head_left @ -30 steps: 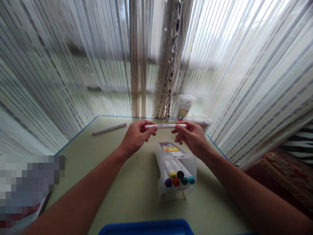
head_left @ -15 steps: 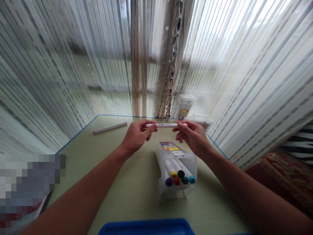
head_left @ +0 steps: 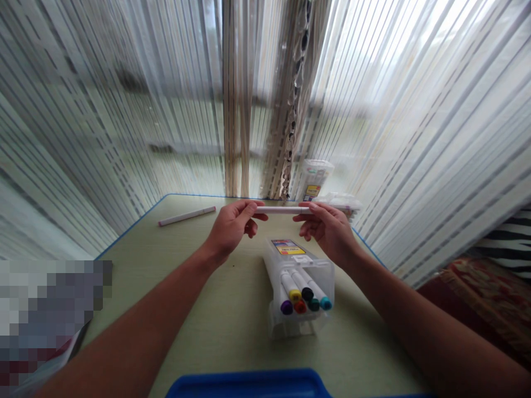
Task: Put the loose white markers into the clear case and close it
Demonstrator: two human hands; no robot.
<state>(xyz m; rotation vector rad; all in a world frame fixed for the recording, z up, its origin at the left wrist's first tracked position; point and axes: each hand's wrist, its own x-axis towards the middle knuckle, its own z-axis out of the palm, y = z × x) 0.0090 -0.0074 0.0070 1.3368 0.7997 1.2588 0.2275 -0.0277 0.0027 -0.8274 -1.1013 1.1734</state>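
We've got the striped curtain [head_left: 186, 99] filling the back, then the pale tabletop [head_left: 215, 320] with its blue edge; lower left is pixelated, so no call there. Next size down: the clear marker case [head_left: 269, 271] lies on the tabletop in front of the right hand, its open end facing us, label up. Two more clear containers sit at the far edge, an upright box [head_left: 317, 174] and a low pack [head_left: 336, 199] beside it, and part of a blue tray [head_left: 249, 380] pokes in at the bottom. Hands: the left hand [head_left: 234, 226] pinches one end of a white marker [head_left: 282, 210] between thumb and fingers, the right hand [head_left: 327, 224] pinches the other end; we see the marker held level above the tabletop, beyond the case, no bare nib showing, ends covered by fingers. A loose marker [head_left: 186, 216] with pinkish ends lies at the far left, touched by neither hand. Progress, as we judge it: two markers are outside the case, one in handling, one set down; six are left inside, going by the capped ends, purple, yellow, orange-red, black, dark green and light blue. We can't tell if more hide deeper.
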